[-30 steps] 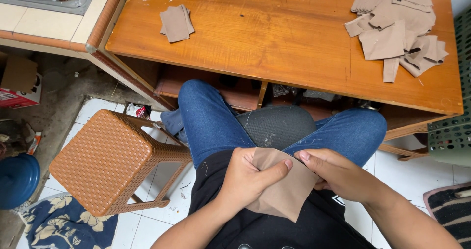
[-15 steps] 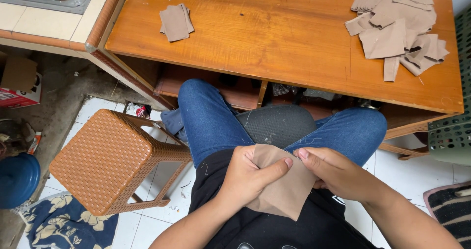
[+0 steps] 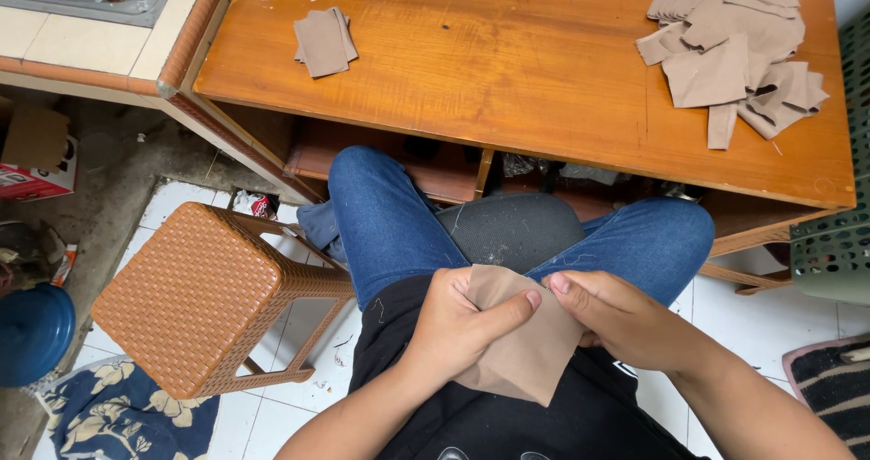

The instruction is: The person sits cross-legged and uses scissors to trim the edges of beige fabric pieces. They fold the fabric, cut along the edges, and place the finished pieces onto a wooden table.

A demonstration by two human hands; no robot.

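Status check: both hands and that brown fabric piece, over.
Left hand and right hand both pinch the tan fabric piece over the lap. More pieces piled on the wooden table. Nothing in the way.

I log the piece of fabric (image 3: 526,351) pinched between the left hand (image 3: 458,324) and right hand (image 3: 616,319) as plain taupe-brown, no print. Loose heap of cut fabric pieces (image 3: 734,48) and small folded stack (image 3: 324,41): same taupe. Wooden table top (image 3: 507,70): orange-brown, visible grain. Denim trousers (image 3: 390,224): mid blue. T-shirt (image 3: 507,424): black. Seat cushion (image 3: 512,229): dark grey. Plastic stool (image 3: 195,292): brown, woven-basket pattern. Floor cloth (image 3: 118,419): navy with pale floral print. Round lid (image 3: 32,333): blue. Perforated crate (image 3: 838,233): green. Counter tiles (image 3: 82,43): cream, brown edging.
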